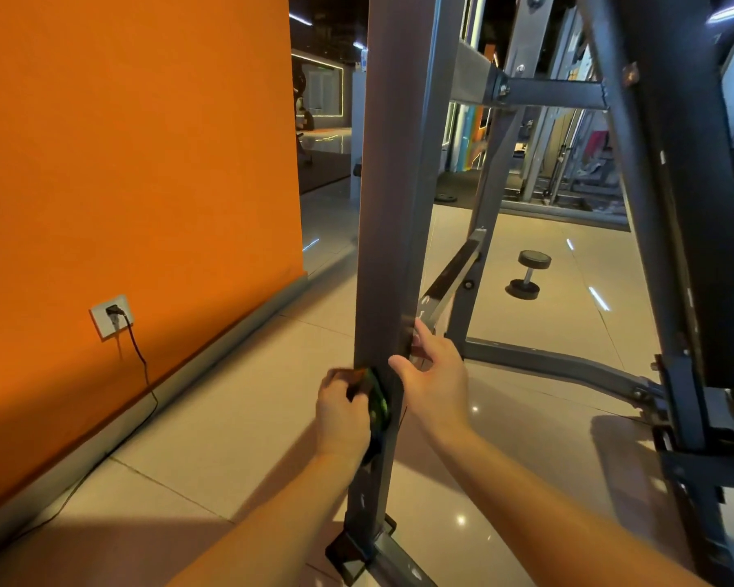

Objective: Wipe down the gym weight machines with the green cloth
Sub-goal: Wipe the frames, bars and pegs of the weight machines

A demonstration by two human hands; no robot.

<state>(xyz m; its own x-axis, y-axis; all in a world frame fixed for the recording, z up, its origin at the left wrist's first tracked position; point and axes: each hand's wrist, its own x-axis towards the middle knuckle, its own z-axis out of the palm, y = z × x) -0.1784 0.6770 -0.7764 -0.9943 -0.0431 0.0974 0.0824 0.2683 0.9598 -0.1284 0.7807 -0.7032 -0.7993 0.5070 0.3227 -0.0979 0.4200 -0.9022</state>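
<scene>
A dark grey upright post [393,205] of the weight machine stands in the middle of the view. My left hand [342,413] grips the green cloth [378,406] and presses it against the lower part of that post. My right hand [435,372] holds the post's right edge just above the cloth, thumb on the front face and fingers wrapped behind. The cloth is mostly hidden by my left hand and looks dark with a green patch.
An orange wall [136,163] runs along the left, with a socket and black cable [113,315] trailing to the floor. A dumbbell [528,273] lies on the tiled floor behind the frame. More of the machine's frame [674,247] rises on the right.
</scene>
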